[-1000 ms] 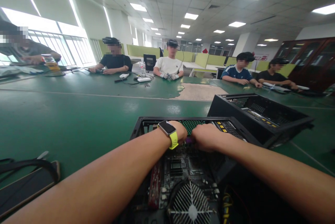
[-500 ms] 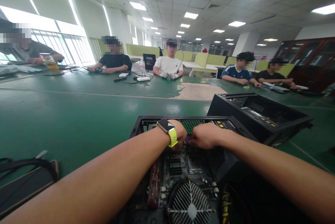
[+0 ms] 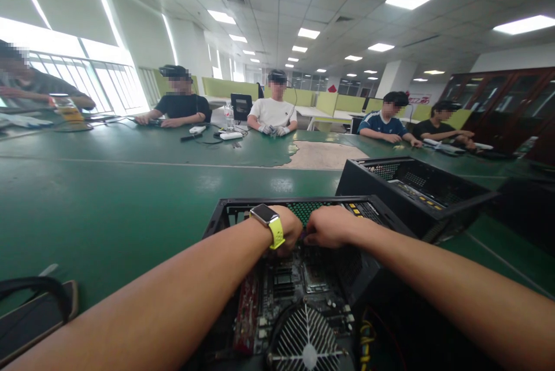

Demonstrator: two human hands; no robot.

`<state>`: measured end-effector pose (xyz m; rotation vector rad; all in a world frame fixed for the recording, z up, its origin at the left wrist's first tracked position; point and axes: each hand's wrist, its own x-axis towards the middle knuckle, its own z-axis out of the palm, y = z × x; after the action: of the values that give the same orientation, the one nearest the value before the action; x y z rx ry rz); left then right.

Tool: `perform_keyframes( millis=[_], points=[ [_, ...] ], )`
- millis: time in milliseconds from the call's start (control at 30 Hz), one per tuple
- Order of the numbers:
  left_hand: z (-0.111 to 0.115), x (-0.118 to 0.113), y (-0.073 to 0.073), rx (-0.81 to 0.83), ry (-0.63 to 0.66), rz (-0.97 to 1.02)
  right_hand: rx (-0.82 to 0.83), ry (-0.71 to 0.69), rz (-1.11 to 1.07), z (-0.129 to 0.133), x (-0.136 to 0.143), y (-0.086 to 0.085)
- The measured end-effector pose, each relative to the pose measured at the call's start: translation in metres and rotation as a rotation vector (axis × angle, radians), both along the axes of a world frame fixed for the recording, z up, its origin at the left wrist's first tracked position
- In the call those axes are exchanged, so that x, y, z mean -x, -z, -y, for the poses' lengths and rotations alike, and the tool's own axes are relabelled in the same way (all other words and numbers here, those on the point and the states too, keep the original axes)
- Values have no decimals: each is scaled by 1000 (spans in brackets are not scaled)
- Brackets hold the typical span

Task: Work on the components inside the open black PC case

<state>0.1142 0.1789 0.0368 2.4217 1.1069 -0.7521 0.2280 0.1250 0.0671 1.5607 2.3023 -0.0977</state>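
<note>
An open black computer case (image 3: pixel 225 209) lies on the green table (image 3: pixel 108 197) right in front of me. Inside it sit a motherboard (image 3: pixel 299 284) and a round cooler fan (image 3: pixel 310 342). My left hand (image 3: pixel 288 226), with a yellow-strapped watch (image 3: pixel 266 222) on the wrist, and my right hand (image 3: pixel 327 226) meet at the far inner wall of the case. Both have their fingers curled on a small purple part there, which is mostly hidden by the fingers.
A second open black case (image 3: pixel 416 186) stands to the right. A phone with a black strap (image 3: pixel 30 313) lies at the near left. Several people sit along the table's far side with cables, a bottle (image 3: pixel 229 117) and small devices. A worn patch (image 3: pixel 323 154) marks the tabletop.
The view has shifted a little, so the case and hands sit slightly lower and further left. Both hands stay at the same spot on the case's far wall.
</note>
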Motion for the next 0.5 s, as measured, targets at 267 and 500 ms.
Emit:
perform_keyframes(
  millis=[267, 500],
  points=[
    [6, 3, -11, 401, -152, -180, 71, 40, -60, -7, -1, -1],
    [11, 4, -21, 482, -217, -78, 98, 75, -177, -12, -3, -1]
  ],
)
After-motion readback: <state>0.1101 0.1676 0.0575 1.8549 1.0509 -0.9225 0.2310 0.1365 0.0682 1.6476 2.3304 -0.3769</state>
